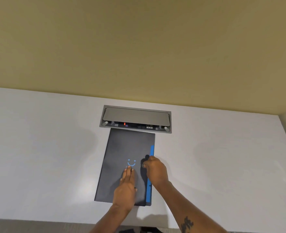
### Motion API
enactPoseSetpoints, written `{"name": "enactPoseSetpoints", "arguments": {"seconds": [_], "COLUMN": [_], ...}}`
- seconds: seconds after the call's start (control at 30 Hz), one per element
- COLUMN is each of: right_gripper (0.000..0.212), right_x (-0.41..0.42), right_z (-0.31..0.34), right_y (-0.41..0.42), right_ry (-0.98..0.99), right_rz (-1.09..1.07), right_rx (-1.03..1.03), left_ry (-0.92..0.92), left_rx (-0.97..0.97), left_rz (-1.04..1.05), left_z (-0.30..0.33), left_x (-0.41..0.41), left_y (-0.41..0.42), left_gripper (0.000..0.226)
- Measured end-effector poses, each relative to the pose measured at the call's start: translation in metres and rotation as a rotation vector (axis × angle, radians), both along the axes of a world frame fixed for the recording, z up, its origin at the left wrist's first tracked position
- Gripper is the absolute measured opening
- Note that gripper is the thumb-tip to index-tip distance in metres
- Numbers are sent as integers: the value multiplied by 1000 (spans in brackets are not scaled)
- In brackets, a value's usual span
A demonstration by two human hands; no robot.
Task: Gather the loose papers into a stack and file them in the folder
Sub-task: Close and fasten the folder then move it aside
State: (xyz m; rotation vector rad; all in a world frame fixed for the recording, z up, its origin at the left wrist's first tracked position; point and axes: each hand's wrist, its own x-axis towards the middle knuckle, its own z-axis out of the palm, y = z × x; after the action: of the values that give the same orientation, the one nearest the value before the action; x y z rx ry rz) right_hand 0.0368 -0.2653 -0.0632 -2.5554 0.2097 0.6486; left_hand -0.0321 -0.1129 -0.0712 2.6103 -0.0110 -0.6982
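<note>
A black folder (122, 148) with a small blue smiley on its cover lies closed on the white desk (46, 148). A blue strip (151, 151) runs down its right edge. My left hand (126, 185) lies flat on the lower part of the cover, fingers together and stretched out. My right hand (155, 167) is curled at the folder's right edge, fingertips pinching the cover near the blue strip. No loose papers show in the head view.
A grey cable box (135, 115) with its lid tilted open is sunk into the desk just beyond the folder. A yellowish wall (139, 47) stands behind the desk. The desk's front edge runs just below my forearms.
</note>
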Motion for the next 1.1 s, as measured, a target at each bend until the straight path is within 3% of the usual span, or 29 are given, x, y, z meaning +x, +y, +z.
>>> {"name": "enactPoseSetpoints", "arguments": {"seconds": [0.27, 0.4, 0.6, 0.77, 0.87, 0.93, 1.03, 1.1], "right_gripper": [27, 27, 17, 25, 16, 27, 45, 50], "right_x": [3, 1, -1, 1, 0, -7, -22, -30], "right_z": [-15, -19, -12, -8, -5, -2, 6, 5], "right_y": [0, 3, 11, 12, 8, 3, -3, -6], "right_ry": [42, -35, -71, -22, 0, -75, -129, -110], "right_rz": [-89, -62, -150, -180, -196, -210, -435, -603], "right_rx": [-14, -91, 6, 82, 64, 56, 154, 286], "left_ry": [68, 144, 172, 166, 9, -106, -231, -261], "left_rx": [39, 67, 91, 95, 10, -45, -101, -82], "left_rz": [-17, -20, -54, -62, 66, 214, 504, 572], "left_z": [-4, -5, -6, 4, 18, 26, 28, 26], "left_x": [3, 6, 7, 9, 11, 16, 28, 35], "left_y": [-1, -2, 0, -1, 10, 26, 55, 73], "left_gripper": [87, 89, 93, 87, 70, 48, 29, 27]}}
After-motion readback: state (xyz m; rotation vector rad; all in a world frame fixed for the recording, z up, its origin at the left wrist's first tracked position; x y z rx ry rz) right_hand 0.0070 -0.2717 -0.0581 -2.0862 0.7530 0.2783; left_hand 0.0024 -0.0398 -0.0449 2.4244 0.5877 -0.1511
